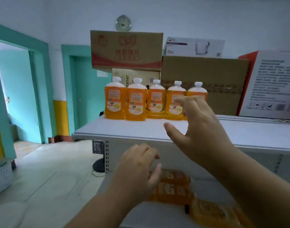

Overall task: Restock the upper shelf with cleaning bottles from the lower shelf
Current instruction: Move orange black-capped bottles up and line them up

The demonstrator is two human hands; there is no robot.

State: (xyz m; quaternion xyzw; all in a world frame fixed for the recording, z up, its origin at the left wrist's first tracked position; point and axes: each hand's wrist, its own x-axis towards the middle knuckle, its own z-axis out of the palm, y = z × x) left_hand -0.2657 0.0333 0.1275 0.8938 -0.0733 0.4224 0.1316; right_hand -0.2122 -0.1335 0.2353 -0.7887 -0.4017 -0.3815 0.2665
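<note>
Several orange cleaning bottles (135, 101) with white caps stand upright in a row at the back of the white upper shelf (124, 129). My right hand (202, 129) hovers open in front of the rightmost bottle (197, 90), fingers spread, holding nothing. My left hand (139, 171) hangs lower with loosely curled fingers, above the orange bottles (174, 185) lying on their sides on the lower shelf (157, 214). I cannot tell whether it touches them. Another lying bottle (213, 211) shows at the bottom right.
Cardboard boxes (203, 83) are stacked behind the bottle row, with a red-printed carton (126, 50) on top and a white box (272, 84) at the right. Teal doorways (17, 96) open at the left. A perforated bin (1, 176) stands on the floor.
</note>
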